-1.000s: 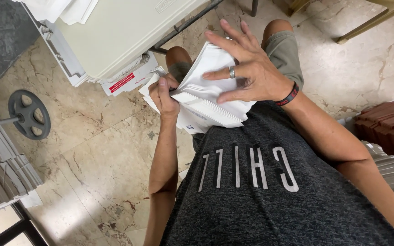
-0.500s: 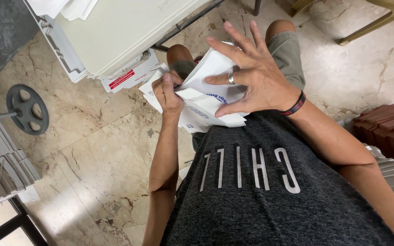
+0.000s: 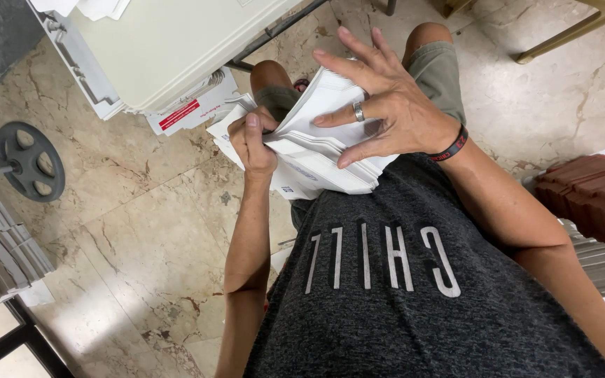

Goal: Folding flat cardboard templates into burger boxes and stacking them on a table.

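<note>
White envelopes (image 3: 330, 150), dark grey lettered shirt (image 3: 414, 294), beige veined marble floor (image 3: 141, 231), silver ring (image 3: 359, 112)

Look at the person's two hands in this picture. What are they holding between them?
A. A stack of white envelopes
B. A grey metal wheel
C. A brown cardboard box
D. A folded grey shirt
A: the left hand grips one end of a stack of white envelopes, while the right hand, with a ring on one finger, lies spread on top of it.
</note>
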